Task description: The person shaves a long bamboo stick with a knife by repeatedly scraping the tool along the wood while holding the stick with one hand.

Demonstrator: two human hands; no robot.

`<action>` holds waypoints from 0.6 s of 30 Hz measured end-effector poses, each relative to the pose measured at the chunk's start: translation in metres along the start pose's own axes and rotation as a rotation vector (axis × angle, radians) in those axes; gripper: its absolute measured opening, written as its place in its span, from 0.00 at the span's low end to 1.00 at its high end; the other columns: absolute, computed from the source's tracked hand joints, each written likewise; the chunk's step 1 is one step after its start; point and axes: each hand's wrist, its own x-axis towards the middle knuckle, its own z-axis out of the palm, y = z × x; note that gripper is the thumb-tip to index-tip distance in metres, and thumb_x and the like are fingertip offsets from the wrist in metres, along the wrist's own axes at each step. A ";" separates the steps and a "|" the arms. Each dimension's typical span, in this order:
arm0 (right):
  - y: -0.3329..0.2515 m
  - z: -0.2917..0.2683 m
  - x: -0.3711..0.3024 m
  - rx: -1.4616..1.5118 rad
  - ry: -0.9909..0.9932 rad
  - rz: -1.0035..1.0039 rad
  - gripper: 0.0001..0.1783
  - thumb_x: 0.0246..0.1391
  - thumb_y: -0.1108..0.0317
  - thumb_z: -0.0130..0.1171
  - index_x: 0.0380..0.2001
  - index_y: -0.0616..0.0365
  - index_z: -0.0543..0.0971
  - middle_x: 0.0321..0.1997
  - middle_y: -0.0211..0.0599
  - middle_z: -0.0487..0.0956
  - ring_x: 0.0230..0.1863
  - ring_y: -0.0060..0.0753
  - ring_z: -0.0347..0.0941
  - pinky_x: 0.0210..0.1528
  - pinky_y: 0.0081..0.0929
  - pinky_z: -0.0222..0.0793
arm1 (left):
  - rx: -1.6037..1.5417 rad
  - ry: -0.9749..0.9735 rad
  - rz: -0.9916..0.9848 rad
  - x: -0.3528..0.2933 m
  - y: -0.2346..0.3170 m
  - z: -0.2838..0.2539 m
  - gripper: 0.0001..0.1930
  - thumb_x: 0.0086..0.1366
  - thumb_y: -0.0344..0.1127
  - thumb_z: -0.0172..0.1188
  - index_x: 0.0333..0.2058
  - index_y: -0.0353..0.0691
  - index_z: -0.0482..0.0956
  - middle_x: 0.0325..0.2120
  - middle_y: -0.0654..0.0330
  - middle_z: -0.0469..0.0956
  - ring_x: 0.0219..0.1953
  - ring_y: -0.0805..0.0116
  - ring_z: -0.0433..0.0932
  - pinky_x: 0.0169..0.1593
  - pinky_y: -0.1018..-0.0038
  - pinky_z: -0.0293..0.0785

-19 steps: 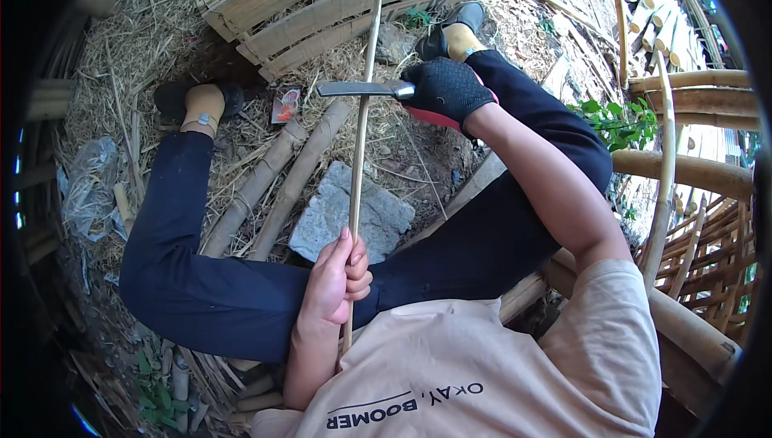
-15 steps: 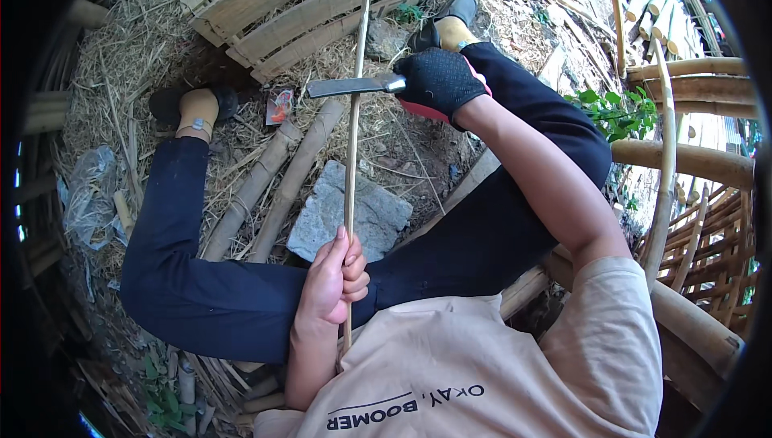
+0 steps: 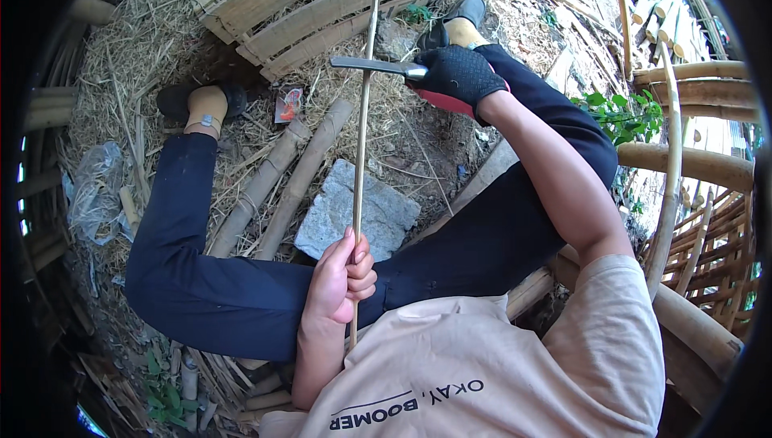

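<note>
My bare left hand (image 3: 344, 277) is wrapped round the lower part of a long thin bamboo strip (image 3: 360, 156). The strip runs from my shirt front up to the slatted wooden crate at the top. On my right hand (image 3: 458, 82) is a black and red glove, closed round the handle of a knife. Its broad flat blade (image 3: 370, 65) points left and lies across the strip's upper part, touching or nearly touching it. Below the strip, between my legs, sits a rough grey stone block (image 3: 354, 209).
The slatted crate (image 3: 322, 16) stands ahead. Two bamboo poles (image 3: 301, 176) lie left of the stone, near a clear plastic bag (image 3: 96, 189). Straw (image 3: 129, 60) covers the ground. At the right are a bamboo frame (image 3: 683, 163), a green plant (image 3: 621, 116) and stacked bamboo (image 3: 663, 16).
The knife has moved slightly up along the strip, its blade now tilted down to the right. My left hand keeps its hold. The whole view has shifted a little.
</note>
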 end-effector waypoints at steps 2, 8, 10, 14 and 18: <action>-0.005 -0.001 0.000 -0.033 -0.070 -0.081 0.19 0.56 0.48 0.60 0.38 0.51 0.85 0.32 0.48 0.84 0.36 0.51 0.82 0.43 0.45 0.76 | -0.035 -0.037 -0.016 -0.001 0.000 -0.003 0.22 0.80 0.52 0.38 0.27 0.49 0.62 0.13 0.76 0.48 0.12 0.85 0.42 0.15 0.82 0.40; -0.016 -0.002 0.000 -0.095 -0.091 -0.064 0.13 0.48 0.56 0.61 0.34 0.47 0.86 0.31 0.44 0.85 0.36 0.49 0.83 0.41 0.43 0.78 | -0.120 -0.154 -0.089 0.000 -0.003 -0.011 0.23 0.80 0.55 0.36 0.26 0.50 0.60 0.13 0.75 0.47 0.12 0.84 0.42 0.15 0.82 0.40; -0.015 0.001 0.000 -0.106 -0.052 -0.068 0.12 0.47 0.56 0.62 0.33 0.46 0.87 0.30 0.44 0.85 0.36 0.49 0.83 0.41 0.43 0.78 | -0.136 -0.163 -0.104 0.000 -0.003 -0.012 0.23 0.79 0.56 0.36 0.26 0.50 0.60 0.13 0.75 0.47 0.12 0.84 0.42 0.15 0.82 0.40; -0.008 0.005 0.004 -0.124 -0.027 -0.081 0.10 0.49 0.59 0.62 0.32 0.49 0.86 0.29 0.46 0.83 0.35 0.51 0.82 0.40 0.44 0.77 | -0.113 -0.135 -0.110 0.001 -0.002 -0.010 0.24 0.79 0.56 0.36 0.26 0.50 0.59 0.13 0.75 0.47 0.12 0.84 0.41 0.15 0.82 0.40; 0.004 0.013 0.009 -0.098 0.024 -0.018 0.13 0.48 0.56 0.60 0.33 0.46 0.87 0.30 0.43 0.85 0.36 0.49 0.84 0.42 0.44 0.79 | -0.169 -0.185 -0.121 0.000 -0.004 -0.013 0.24 0.79 0.57 0.36 0.26 0.50 0.59 0.13 0.75 0.46 0.12 0.84 0.41 0.15 0.82 0.40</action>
